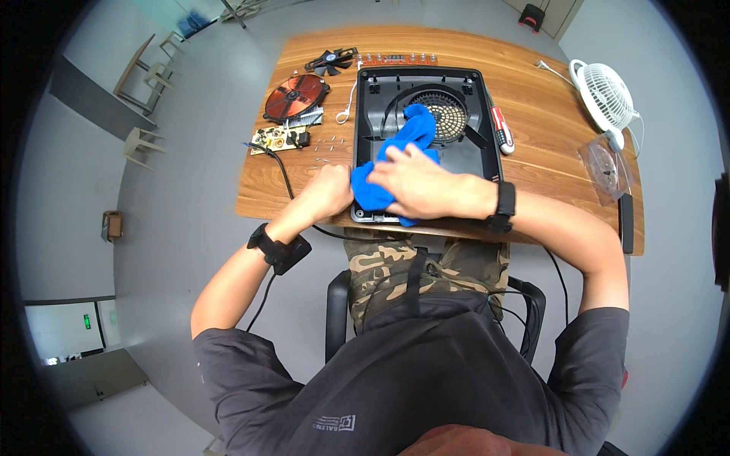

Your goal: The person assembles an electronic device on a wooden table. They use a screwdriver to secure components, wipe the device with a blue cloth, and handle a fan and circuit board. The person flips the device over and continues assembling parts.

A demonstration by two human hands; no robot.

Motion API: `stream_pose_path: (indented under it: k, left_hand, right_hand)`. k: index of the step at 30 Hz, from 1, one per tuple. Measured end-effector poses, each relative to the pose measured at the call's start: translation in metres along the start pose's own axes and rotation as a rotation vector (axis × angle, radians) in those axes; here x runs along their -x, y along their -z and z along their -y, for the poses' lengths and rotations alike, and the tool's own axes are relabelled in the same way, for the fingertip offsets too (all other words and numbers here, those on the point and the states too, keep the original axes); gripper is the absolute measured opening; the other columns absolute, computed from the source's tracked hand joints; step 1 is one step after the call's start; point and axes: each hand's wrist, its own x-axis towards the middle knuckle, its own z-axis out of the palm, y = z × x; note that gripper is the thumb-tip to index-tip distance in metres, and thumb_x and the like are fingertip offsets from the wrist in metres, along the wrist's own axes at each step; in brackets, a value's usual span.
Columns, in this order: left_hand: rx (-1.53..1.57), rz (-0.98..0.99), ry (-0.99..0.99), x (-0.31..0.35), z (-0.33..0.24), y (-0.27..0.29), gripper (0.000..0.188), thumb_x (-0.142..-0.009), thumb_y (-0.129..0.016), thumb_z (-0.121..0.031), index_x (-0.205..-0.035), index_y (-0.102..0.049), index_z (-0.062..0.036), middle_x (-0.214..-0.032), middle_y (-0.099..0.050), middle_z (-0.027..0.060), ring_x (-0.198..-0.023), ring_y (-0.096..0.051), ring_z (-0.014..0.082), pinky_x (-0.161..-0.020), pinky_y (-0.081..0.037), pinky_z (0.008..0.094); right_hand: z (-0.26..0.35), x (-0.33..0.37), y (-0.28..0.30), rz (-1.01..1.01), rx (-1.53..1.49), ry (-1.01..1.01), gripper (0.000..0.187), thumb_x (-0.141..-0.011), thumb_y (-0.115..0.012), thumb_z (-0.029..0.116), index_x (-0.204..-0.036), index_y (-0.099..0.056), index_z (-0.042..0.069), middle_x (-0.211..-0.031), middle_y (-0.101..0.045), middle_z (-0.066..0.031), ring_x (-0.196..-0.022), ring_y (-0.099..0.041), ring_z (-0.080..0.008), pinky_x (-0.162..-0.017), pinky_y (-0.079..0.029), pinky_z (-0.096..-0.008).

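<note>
A black plastic appliance housing (468, 159) lies open side up on the wooden table, with a round vent grille (449, 121) inside it. My right hand (417, 182) presses a bunched blue cloth (414, 131) into the near left part of this shell, its fingers bent over the fabric. At the near left edge of the housing my left hand (331, 191) is closed against the rim; its fingertips are partly hidden. Several small screws (327, 144) lie on the wood beyond that hand.
Left of the housing are a copper coil disc (295, 97), a black fan (332, 61) and a circuit board (279, 138) with a black cord. An orange control board (397, 58) lies behind. To the right are a red-and-white screwdriver (502, 131), white fan (606, 95) and clear bag (606, 169).
</note>
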Motion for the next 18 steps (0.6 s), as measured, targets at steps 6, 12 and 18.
stream_pose_path:
  k: [6, 12, 18]
  left_hand:
    - [0.314, 0.171, 0.164, -0.003, -0.012, 0.01, 0.038, -0.099, -0.054, -0.02, -0.07, -0.062, 0.0025, -0.055, -0.066, 0.0121, -0.05, -0.066, 0.0196, -0.055, -0.055, 0.0351]
    - [0.323, 0.147, 0.176, -0.003, -0.011, 0.007, 0.038, -0.101, -0.055, -0.022, -0.07, -0.061, 0.0005, -0.054, -0.065, 0.0101, -0.047, -0.065, 0.0176, -0.051, -0.053, 0.0329]
    - [0.34, 0.168, 0.206, -0.001, -0.012, 0.006, 0.035, -0.102, -0.056, -0.021, -0.075, -0.06, 0.0016, -0.055, -0.066, 0.0113, -0.046, -0.064, 0.0173, -0.047, -0.052, 0.0326]
  right_hand:
    - [-0.02, -0.008, -0.02, 0.145, -0.103, 0.08, 0.044, -0.093, -0.062, 0.051, -0.11, -0.07, 0.011, -0.108, -0.06, -0.0103, -0.106, -0.048, -0.0318, -0.089, -0.035, -0.0491]
    - [-0.028, -0.025, -0.019, 0.306, -0.168, 0.044, 0.046, -0.094, -0.06, 0.054, -0.102, -0.072, 0.011, -0.108, -0.057, -0.0107, -0.105, -0.046, -0.0315, -0.085, -0.032, -0.046]
    - [-0.043, -0.025, -0.009, 0.358, -0.344, 0.08, 0.046, -0.092, -0.064, 0.053, -0.113, -0.072, 0.013, -0.112, -0.058, -0.0094, -0.108, -0.046, -0.0312, -0.087, -0.033, -0.0466]
